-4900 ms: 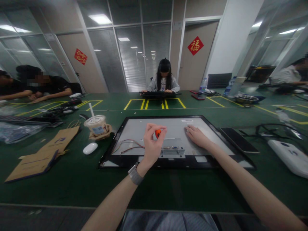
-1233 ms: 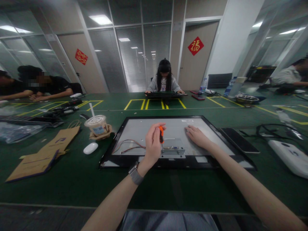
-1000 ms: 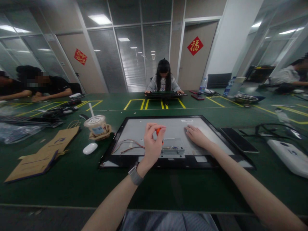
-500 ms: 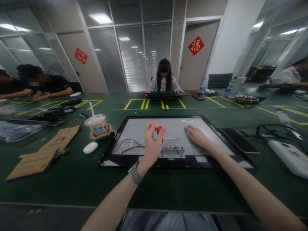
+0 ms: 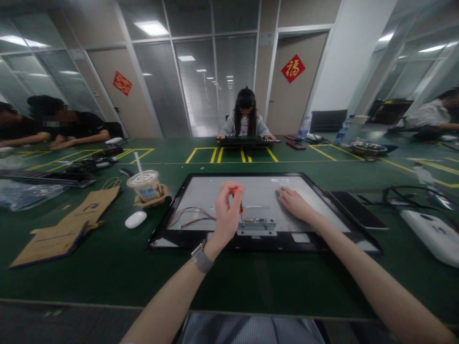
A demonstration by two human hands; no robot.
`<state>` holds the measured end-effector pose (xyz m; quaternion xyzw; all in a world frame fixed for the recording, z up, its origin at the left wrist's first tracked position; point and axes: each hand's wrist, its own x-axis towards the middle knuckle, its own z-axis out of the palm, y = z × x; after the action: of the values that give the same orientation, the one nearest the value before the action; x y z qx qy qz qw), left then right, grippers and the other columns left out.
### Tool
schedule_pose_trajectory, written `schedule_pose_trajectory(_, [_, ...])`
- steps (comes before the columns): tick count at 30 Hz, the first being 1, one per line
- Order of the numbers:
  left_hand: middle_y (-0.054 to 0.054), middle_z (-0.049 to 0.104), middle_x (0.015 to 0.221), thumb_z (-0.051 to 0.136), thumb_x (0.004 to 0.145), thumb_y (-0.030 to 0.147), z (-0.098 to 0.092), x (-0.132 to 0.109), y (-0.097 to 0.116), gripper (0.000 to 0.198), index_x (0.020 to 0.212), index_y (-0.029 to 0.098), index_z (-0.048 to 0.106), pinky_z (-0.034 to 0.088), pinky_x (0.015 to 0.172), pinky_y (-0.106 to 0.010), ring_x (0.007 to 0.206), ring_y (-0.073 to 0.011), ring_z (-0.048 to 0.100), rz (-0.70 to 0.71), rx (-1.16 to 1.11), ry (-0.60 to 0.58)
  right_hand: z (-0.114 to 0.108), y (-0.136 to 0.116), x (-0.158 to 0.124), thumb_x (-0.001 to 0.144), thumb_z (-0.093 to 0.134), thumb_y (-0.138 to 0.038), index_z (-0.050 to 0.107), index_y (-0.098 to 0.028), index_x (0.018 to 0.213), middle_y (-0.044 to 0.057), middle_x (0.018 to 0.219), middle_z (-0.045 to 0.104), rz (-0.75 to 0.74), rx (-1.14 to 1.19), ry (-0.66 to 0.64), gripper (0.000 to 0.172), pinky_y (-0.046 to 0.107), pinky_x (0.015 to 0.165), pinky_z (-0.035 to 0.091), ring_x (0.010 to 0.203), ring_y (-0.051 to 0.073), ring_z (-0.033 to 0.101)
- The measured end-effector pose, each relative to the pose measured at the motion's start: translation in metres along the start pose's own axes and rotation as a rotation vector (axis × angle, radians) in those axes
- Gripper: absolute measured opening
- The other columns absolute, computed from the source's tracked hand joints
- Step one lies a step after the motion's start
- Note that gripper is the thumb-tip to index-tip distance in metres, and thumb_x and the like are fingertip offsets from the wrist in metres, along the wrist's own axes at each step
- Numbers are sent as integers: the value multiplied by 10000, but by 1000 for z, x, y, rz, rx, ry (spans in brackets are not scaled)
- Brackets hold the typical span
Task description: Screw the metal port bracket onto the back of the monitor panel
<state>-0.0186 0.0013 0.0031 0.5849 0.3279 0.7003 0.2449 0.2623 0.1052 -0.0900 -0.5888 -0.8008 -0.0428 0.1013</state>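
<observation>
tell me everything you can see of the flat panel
The panel is a wide rectangle lying flat on the table, with a metal-looking grey face and a black border. A metal bracket with sockets sits toward its near edge; thin wires lie left of it. The right hand rests on the panel; the left hand holds a screwdriver over it, tip contact unclear.

The screwdriver handle point(image 5: 235, 191) in my left grip point(image 5: 226, 210) looks like smooth plastic. Just right of that grip, the bracket point(image 5: 258, 227) looks like dull metal. Beneath my grip, the panel point(image 5: 263, 192) appears smooth and matt, its frame point(image 5: 265, 243) glossy plastic. Left of my grip, the white case point(image 5: 135, 219) is glossy plastic, the bag point(image 5: 88, 209) matt paper.
</observation>
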Motion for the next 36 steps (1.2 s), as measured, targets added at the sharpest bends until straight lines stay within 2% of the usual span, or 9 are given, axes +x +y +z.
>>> schedule_pose_trajectory(3, [-34,600,896,632,939,301,0,0,1,151,860,191,698,479,750,-267,815,-151,584,32,71,3,-2,-1,0,1029,335,-290,536,-107,1445,213,1516,514,9,-6,-6,497,479,1149,378,1374,325,511])
schedule_pose_trajectory(7, [-48,654,903,491,1016,341,0,0,-2,233,1045,194,670,509,761,-285,823,-161,626,-74,4,-32,-2,-1,-2,1030,330,-301,542,-120,1438,204,1517,517,4,-7,-1,494,477,1148,383,1377,323,511])
schedule_pose_trajectory(12, [-37,674,850,444,1028,348,0,0,-3,238,935,200,606,524,767,-291,802,-159,644,-111,-121,-28,0,0,-1,1027,311,-308,536,-113,1445,209,1519,513,6,2,7,513,508,1147,381,1377,340,508])
schedule_pose_trajectory(18, [-29,603,839,640,931,357,0,-1,0,201,816,193,622,485,734,-272,779,-157,570,-22,23,-6,3,2,0,1015,327,-309,558,-151,1430,193,1498,544,5,19,29,501,520,1135,394,1367,333,519])
schedule_pose_trajectory(24, [-33,638,830,489,1017,352,1,-2,1,216,957,194,624,509,759,-285,789,-157,620,-67,-25,-21,2,2,-1,1029,330,-322,550,-147,1440,187,1515,525,4,15,16,497,477,1155,375,1379,313,512])
schedule_pose_trajectory(31, [8,619,788,431,1039,325,2,-4,1,161,948,220,512,507,744,-270,734,-133,627,-93,-168,28,0,0,0,1025,320,-303,548,-99,1436,223,1508,521,2,7,1,512,488,1147,381,1372,327,515])
schedule_pose_trajectory(34, [-7,619,811,456,1029,348,2,-5,0,190,917,214,533,504,740,-269,753,-139,609,-89,-135,59,1,0,0,1023,314,-307,553,-100,1430,224,1508,520,-4,8,10,515,500,1142,385,1368,336,517])
schedule_pose_trajectory(36, [-22,607,865,542,992,365,3,-6,-1,183,905,206,566,497,731,-262,772,-140,586,-55,-77,86,1,1,0,1021,317,-310,557,-120,1428,212,1508,525,-8,8,17,509,507,1135,394,1367,335,517])
